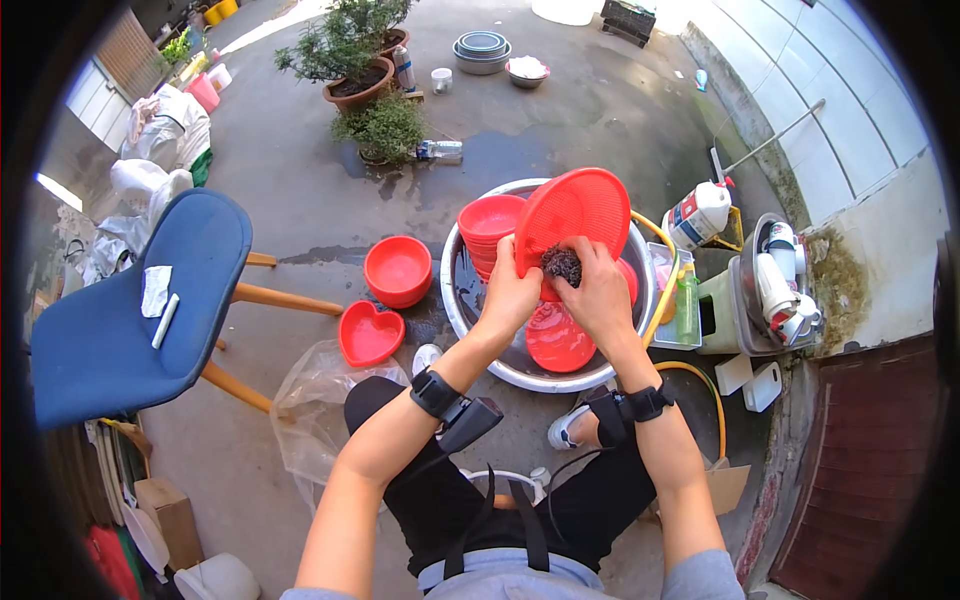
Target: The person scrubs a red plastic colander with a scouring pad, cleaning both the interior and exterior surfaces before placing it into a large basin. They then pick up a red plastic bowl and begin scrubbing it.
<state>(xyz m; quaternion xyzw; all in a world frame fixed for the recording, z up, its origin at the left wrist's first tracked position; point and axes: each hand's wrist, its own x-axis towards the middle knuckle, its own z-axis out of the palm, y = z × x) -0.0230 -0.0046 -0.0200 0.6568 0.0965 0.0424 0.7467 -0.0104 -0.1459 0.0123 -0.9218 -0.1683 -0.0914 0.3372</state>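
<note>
My left hand (512, 296) grips the lower left rim of a red plastic basket (585, 205) with a fine mesh pattern, tilted up over a wide metal basin (455, 330). In my right hand (597, 300) is a dark scouring pad (562, 265), pressed against the basket's surface. Inside the basin a stack of red bowls (490, 218) stands at the back left, and another red dish (560, 338) lies wet at the front. Left of the basin, on the ground, are a round red bowl (398, 270) and a heart-shaped red dish (371, 333).
A blue chair (150, 300) stands at the left, with a clear plastic bag (325, 410) near its leg. A yellow hose (668, 290) runs along the basin's right side. Beyond it are a green bottle (687, 305) and a white jug (698, 215). Potted plants (360, 85) stand ahead.
</note>
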